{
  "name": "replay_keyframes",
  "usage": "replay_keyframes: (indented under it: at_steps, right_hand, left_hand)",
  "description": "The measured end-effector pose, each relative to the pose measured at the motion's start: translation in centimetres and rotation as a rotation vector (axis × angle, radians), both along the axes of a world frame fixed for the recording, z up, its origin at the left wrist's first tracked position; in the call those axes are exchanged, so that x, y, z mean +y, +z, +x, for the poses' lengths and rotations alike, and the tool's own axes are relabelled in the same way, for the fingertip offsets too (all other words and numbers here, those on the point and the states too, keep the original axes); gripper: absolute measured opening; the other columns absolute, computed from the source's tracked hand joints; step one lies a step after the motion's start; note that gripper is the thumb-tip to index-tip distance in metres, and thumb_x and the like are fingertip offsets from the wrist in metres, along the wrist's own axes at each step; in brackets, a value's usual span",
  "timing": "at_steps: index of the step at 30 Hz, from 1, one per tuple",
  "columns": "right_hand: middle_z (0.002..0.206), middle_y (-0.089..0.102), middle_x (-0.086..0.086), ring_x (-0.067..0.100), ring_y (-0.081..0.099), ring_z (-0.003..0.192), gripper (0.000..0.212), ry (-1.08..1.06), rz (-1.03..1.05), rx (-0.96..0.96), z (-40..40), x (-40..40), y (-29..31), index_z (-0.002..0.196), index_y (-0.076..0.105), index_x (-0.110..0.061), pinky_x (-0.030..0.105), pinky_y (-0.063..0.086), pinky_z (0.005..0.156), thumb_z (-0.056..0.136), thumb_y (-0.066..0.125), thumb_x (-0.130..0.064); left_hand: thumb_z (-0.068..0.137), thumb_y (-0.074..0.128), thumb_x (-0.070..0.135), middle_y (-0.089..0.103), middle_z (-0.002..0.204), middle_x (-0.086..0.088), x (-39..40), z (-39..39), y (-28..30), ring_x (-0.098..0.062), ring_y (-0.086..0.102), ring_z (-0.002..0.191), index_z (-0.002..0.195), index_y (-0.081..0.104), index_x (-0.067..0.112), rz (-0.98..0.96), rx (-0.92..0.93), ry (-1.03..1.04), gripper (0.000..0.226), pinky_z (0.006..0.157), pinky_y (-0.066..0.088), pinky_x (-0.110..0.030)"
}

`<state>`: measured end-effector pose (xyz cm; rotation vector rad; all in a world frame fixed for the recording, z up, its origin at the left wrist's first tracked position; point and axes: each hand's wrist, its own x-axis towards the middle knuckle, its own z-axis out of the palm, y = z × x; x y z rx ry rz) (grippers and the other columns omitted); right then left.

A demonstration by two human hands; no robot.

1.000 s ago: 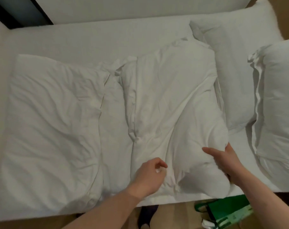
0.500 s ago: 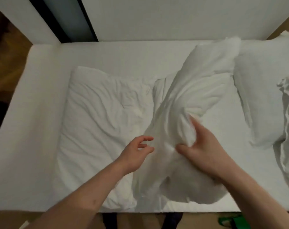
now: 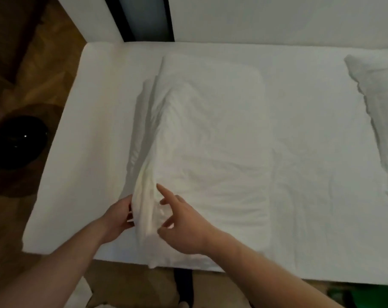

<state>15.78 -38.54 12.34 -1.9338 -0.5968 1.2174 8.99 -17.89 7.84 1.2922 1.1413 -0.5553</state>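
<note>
While the left hand (image 3: pixel 118 216) and right hand (image 3: pixel 184 227) pinch its lifted near edge, the pillow (image 3: pixel 210 141) looks soft, light, floppy — best held by its corners.

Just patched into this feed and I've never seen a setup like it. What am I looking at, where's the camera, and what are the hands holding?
There is no machine here: these are a person's two bare hands. The single view comes from a wide-angle camera worn on the head, looking forward and down. Below is a bed with a white sheet. A white pillow lies in its middle, and a second pillow sits at the right edge. The left hand grips the pillow's raised near-left edge. The right hand appears to pinch the same edge from the other side, forefinger stretched out. On the wooden floor to the left stands a dark round object.
</note>
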Motion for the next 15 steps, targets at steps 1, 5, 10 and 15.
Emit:
replay_keyframes:
  at_steps: [1,5,10,15]
  right_hand:
    - [0.151,0.038,-0.008,0.013,0.063,0.111,0.093,-0.075,-0.007,-0.031,-0.5,-0.5,-1.0,0.160,0.009,-0.047,0.032,0.056,0.094,0.091,0.066,-0.023]
    - [0.150,0.034,-0.008,0.016,0.053,0.127,0.079,-0.380,-0.145,-0.205,-0.9,-4.7,-5.4,0.157,0.028,-0.039,0.033,0.052,0.102,0.089,0.068,-0.027]
    - [0.154,0.026,-0.004,0.026,0.038,0.140,0.090,-0.294,-0.375,-0.182,-1.9,-7.9,-9.1,0.157,0.024,-0.040,0.038,0.044,0.110,0.083,0.072,-0.061]
    - [0.145,0.029,-0.017,0.011,0.043,0.130,0.087,-0.366,-0.214,-0.308,-2.7,-6.6,-8.1,0.153,0.032,-0.046,0.029,0.048,0.102,0.079,0.070,-0.072]
  left_hand:
    - [0.103,0.046,0.043,0.070,0.125,-0.014,0.8,-0.5,-0.7,-0.033,0.067,0.107,0.119,0.071,0.018,0.010,0.035,0.027,0.039,0.096,0.054,-0.052]
    - [0.091,0.050,0.071,0.070,0.119,-0.003,1.3,-0.5,-2.1,-0.029,0.067,0.106,0.124,0.065,0.029,0.011,0.071,0.103,0.056,0.090,0.056,-0.045]
    - [0.070,0.086,0.028,0.063,0.109,0.005,-2.6,1.0,-2.5,-0.020,0.061,0.100,0.126,0.052,0.016,0.198,0.045,-0.194,0.067,0.081,0.052,-0.031]
    - [0.036,0.051,0.005,0.054,0.063,-0.005,-2.6,1.9,1.0,-0.022,0.052,0.062,0.052,0.055,0.010,0.110,-0.076,0.096,0.017,0.054,0.042,-0.025]
